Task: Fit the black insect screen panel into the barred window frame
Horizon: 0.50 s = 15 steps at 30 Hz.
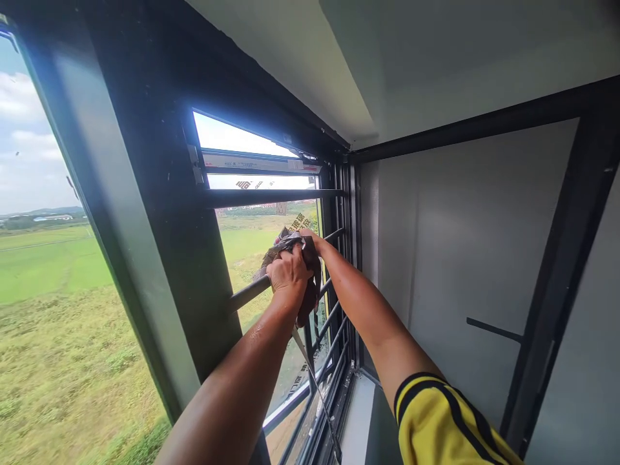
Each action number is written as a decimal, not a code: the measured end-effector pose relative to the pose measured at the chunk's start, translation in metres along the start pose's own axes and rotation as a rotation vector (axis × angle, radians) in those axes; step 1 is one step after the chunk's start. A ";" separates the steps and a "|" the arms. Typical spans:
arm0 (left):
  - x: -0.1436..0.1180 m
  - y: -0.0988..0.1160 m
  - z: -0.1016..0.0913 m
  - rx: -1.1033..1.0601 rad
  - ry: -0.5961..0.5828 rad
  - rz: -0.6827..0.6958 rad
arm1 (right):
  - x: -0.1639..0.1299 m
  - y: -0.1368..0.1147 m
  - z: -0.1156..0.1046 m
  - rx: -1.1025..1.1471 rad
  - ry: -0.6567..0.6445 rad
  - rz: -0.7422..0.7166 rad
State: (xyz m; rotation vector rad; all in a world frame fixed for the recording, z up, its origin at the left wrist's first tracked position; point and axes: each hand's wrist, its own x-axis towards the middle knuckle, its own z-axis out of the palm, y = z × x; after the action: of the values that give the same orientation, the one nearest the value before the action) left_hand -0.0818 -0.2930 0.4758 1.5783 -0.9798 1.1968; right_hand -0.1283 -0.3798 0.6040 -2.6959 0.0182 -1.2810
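Note:
A bunched dark brown cloth [310,294] with a crumpled, shiny greyish part on top hangs over a dark horizontal window bar [250,294]. My left hand [289,270] is closed on the near side of this cloth, its fingers curled over the bar. Just beyond it, my right hand [309,236] grips the cloth's far upper side; most of its fingers are hidden behind the fabric. Below the cloth, a thin pale strap or cord [314,381] runs down toward the sill.
Another bar [276,197] crosses the window above my hands. More rails [334,316] run along the right side, by an opened glass pane with printed film. A thick dark post [165,194] stands at left. Grey wall panels [465,245] close off the right, above a white ledge [361,407].

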 end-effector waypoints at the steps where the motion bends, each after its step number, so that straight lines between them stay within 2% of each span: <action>1: 0.000 0.000 0.000 -0.001 -0.003 0.007 | -0.002 0.000 -0.003 0.083 -0.082 0.026; 3: 0.002 0.000 0.001 -0.001 -0.003 0.015 | -0.004 0.000 -0.009 0.230 -0.210 0.110; 5: 0.003 0.000 0.001 0.001 0.002 0.016 | -0.006 0.001 -0.013 0.308 -0.266 0.194; 7: 0.003 0.001 0.001 0.000 0.002 0.013 | -0.007 0.003 -0.015 0.339 -0.269 0.230; 9: 0.003 0.002 -0.001 0.002 -0.009 0.010 | -0.007 0.002 -0.017 0.276 -0.191 0.213; 11: 0.002 0.002 -0.003 0.005 -0.022 0.008 | -0.004 -0.004 -0.026 0.066 0.040 0.176; 13: 0.001 0.001 -0.004 0.004 -0.024 0.010 | 0.005 -0.015 -0.047 -0.175 0.418 0.137; 15: 0.001 0.001 -0.004 -0.009 -0.030 0.009 | 0.022 -0.028 -0.075 -0.318 0.795 0.103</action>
State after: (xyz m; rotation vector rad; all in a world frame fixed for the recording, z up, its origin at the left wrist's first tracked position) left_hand -0.0837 -0.2894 0.4776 1.5906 -1.0114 1.1761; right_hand -0.1737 -0.3636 0.6713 -2.1561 0.4757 -2.3701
